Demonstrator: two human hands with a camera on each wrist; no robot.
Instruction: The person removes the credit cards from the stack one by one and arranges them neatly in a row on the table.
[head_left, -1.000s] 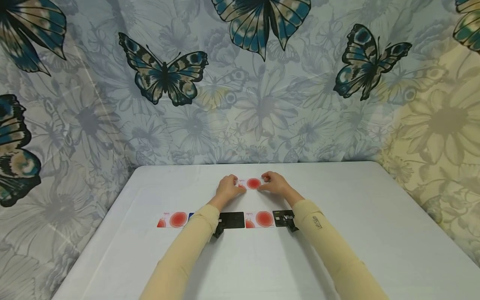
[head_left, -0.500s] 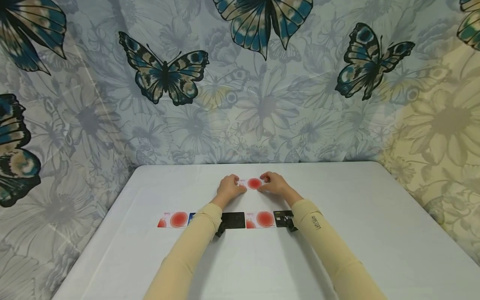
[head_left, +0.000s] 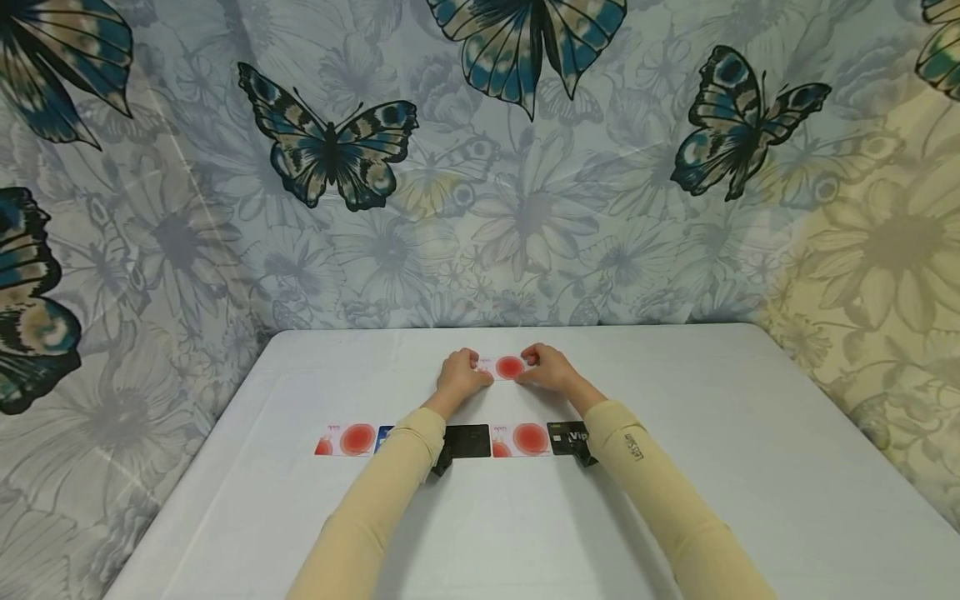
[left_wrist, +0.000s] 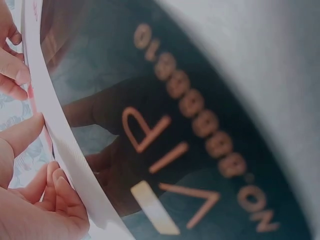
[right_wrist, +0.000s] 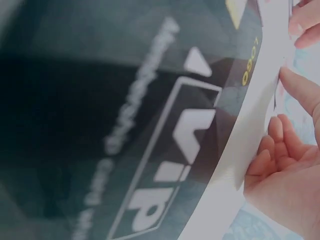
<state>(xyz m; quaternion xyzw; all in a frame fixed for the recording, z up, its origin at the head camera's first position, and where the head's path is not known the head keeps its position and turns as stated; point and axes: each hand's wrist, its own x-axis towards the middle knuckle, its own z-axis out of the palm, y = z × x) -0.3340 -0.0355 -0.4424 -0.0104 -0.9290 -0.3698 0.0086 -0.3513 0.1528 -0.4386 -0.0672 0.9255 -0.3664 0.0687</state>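
Note:
At the back of the white table, both hands are at a small white card with a red circle (head_left: pixel 509 367). My left hand (head_left: pixel 456 377) holds its left end, thumb at the near edge and fingers curled beyond. At the opposite end my right hand (head_left: pixel 553 367) grips it the same way. In the wrist views this card shows only as a thin edge beside the left thumb (left_wrist: pixel 31 131) and right thumb (right_wrist: pixel 300 85). A black VIP card with a number (left_wrist: pixel 100 45) fills much of the left wrist view; another black Vip card (right_wrist: pixel 210 115) fills the right one.
Nearer me a row of cards crosses the table (head_left: pixel 480 533): a red-circle card (head_left: pixel 345 439), a partly covered blue one (head_left: pixel 383 434), a black one (head_left: pixel 468 441), a second red-circle card (head_left: pixel 520 440) and the black Vip card (head_left: pixel 567 436). My forearms hide parts. Butterfly-patterned cloth (head_left: pixel 525 208) hangs behind.
Almost nothing differs. Both hands stay at the red-circle card, and the whole view has shifted very slightly.

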